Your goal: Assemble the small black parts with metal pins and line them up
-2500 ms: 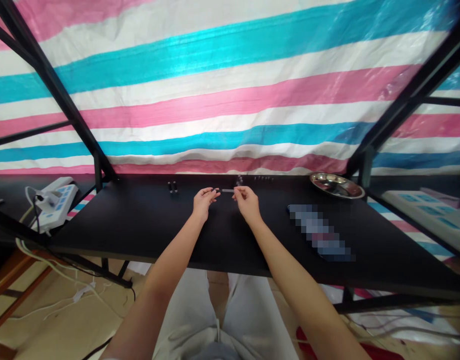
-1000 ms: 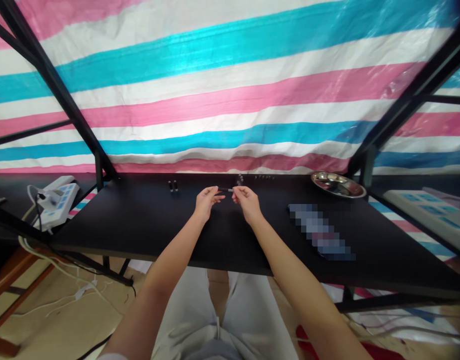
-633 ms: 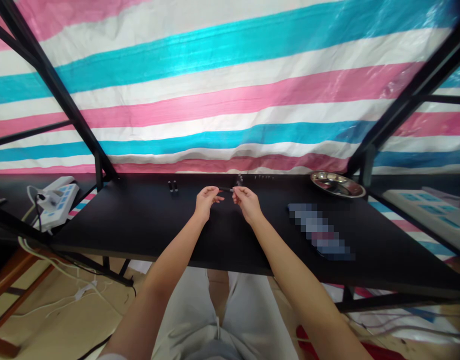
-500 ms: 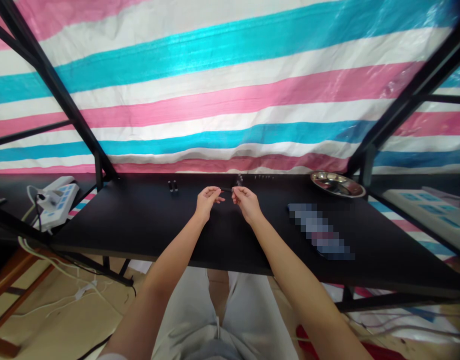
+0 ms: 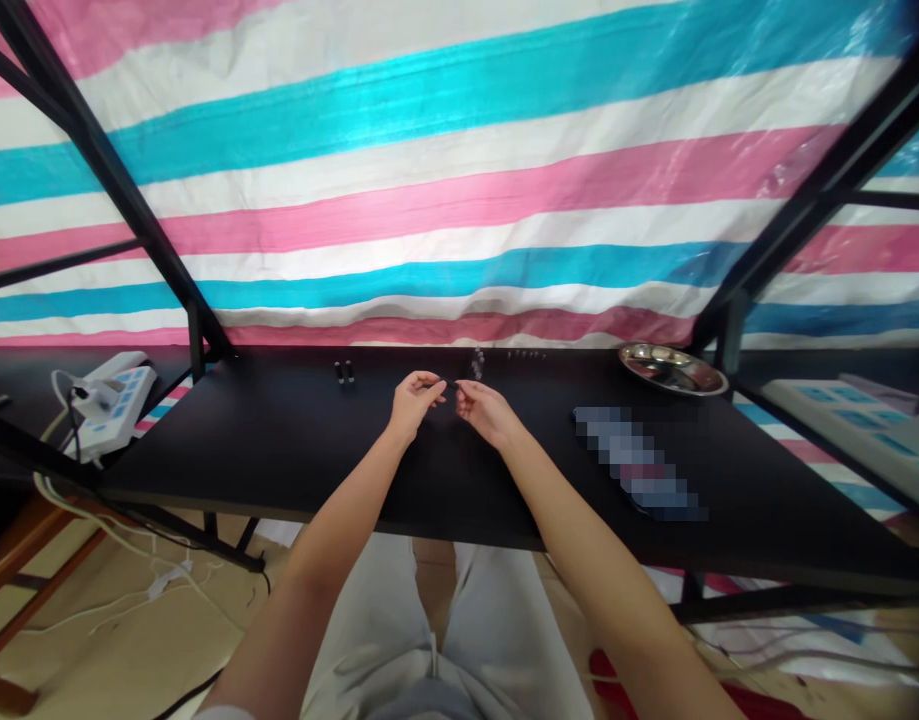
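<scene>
My left hand [image 5: 412,400] and my right hand [image 5: 485,410] are raised just above the middle of the black table [image 5: 279,440], fingertips almost touching. Both pinch the ends of a short, thin dark rod [image 5: 448,384] that spans the small gap between them. Little of the rod shows, and what it is I cannot make out. Two small black cylinders [image 5: 344,373] stand to the left of my left hand. A few tiny parts [image 5: 478,358] sit just behind my right hand.
A round metal dish [image 5: 673,368] sits at the table's back right, with a blurred flat object [image 5: 639,462] in front of it. A row of tiny parts [image 5: 525,354] lies near the back edge. A white power strip [image 5: 110,395] with cables rests at the left. Black frame posts rise at both back corners.
A longer silvery rod showed between my hands at first. My hands have drawn together, the right one moving left and down, and only a short dark piece shows now.
</scene>
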A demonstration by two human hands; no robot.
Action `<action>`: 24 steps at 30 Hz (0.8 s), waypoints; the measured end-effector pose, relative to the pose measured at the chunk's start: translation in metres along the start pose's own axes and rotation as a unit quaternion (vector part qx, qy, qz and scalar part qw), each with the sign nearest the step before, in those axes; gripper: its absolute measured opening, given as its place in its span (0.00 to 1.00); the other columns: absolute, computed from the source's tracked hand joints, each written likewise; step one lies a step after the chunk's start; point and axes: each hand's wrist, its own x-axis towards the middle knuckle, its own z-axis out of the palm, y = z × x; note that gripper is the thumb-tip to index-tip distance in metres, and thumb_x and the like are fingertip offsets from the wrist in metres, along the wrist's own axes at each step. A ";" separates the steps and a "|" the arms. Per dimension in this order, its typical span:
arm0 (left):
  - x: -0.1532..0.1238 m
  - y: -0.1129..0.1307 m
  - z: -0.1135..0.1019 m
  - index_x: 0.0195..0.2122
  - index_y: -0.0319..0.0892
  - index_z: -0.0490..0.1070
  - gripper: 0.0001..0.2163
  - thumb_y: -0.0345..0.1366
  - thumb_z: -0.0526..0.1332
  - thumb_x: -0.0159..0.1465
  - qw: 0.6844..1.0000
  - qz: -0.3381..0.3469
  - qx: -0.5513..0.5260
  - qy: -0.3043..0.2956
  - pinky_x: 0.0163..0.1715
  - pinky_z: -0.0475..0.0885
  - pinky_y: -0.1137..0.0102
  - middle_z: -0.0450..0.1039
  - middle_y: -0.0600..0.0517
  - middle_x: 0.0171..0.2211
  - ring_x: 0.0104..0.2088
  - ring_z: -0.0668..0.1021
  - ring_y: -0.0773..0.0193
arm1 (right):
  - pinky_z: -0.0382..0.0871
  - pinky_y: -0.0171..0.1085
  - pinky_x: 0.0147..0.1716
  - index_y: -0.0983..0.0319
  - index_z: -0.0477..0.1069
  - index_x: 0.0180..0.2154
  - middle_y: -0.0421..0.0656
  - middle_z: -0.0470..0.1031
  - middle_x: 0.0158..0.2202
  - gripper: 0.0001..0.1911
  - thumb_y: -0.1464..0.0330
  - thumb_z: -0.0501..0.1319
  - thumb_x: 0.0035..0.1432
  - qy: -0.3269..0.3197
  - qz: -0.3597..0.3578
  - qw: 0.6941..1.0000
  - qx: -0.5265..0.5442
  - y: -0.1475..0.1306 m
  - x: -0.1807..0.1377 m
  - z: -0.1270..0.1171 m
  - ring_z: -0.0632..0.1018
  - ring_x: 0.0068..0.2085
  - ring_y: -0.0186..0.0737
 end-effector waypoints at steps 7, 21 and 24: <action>0.004 0.028 -0.013 0.27 0.42 0.73 0.06 0.34 0.66 0.47 0.972 0.099 0.206 -0.062 0.24 0.62 0.75 0.72 0.54 0.25 0.20 0.68 0.72 | 0.57 0.33 0.21 0.61 0.66 0.27 0.34 0.63 0.18 0.14 0.63 0.67 0.39 0.007 0.025 1.000 0.011 -0.001 0.000 0.002 0.63 0.19 0.28; 0.045 0.082 -0.015 0.16 0.44 0.71 0.07 0.26 0.67 0.42 0.910 0.096 0.335 -0.226 0.31 0.63 0.73 0.70 0.52 0.18 0.25 0.73 0.63 | 0.58 0.33 0.22 0.61 0.66 0.30 0.35 0.67 0.20 0.16 0.61 0.66 0.41 -0.085 0.039 0.996 0.004 -0.001 -0.008 0.010 0.66 0.21 0.29; 0.062 0.084 -0.022 0.15 0.44 0.71 0.07 0.28 0.68 0.42 0.882 0.161 0.382 -0.226 0.29 0.63 0.74 0.69 0.54 0.16 0.22 0.72 0.65 | 0.58 0.32 0.22 0.61 0.67 0.32 0.36 0.69 0.22 0.16 0.61 0.66 0.42 -0.100 0.041 0.994 0.000 0.000 -0.009 0.012 0.67 0.21 0.29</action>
